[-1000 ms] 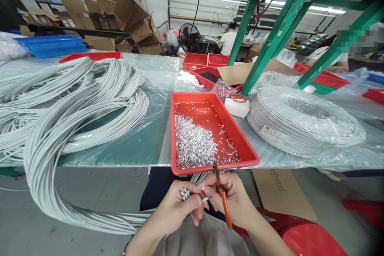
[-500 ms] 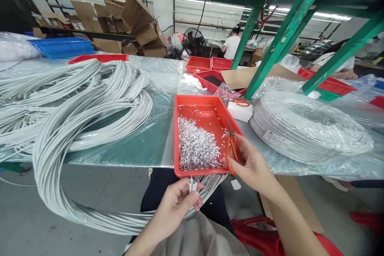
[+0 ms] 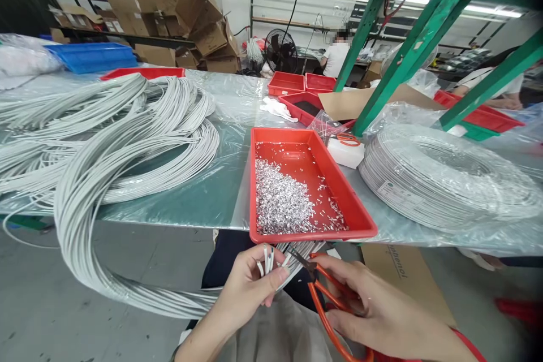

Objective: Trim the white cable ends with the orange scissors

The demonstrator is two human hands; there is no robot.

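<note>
My left hand (image 3: 250,283) is closed on the ends of several white cables (image 3: 268,258), just below the front rim of a red tray. Orange-handled scissors (image 3: 328,294) are in my right hand (image 3: 373,300), their blades parted and pointing at a cable end beside my left fingers. Small silvery pieces (image 3: 282,201) lie heaped in the left part of the red tray (image 3: 314,237). From my left hand, the cable bundle (image 3: 72,226) loops over the table edge and back up onto the table.
A plastic-wrapped cable coil (image 3: 441,186) lies on the right. A white box (image 3: 345,153) with orange scissors stands beside the tray. Green posts (image 3: 403,68) rise behind it. More red trays (image 3: 286,83) and a blue tray (image 3: 93,57) sit farther back. Two people are in the background.
My right hand has moved down from above the tray toward my left hand, bringing the scissors to the cable ends. The cable ends in my left hand are more spread out.
</note>
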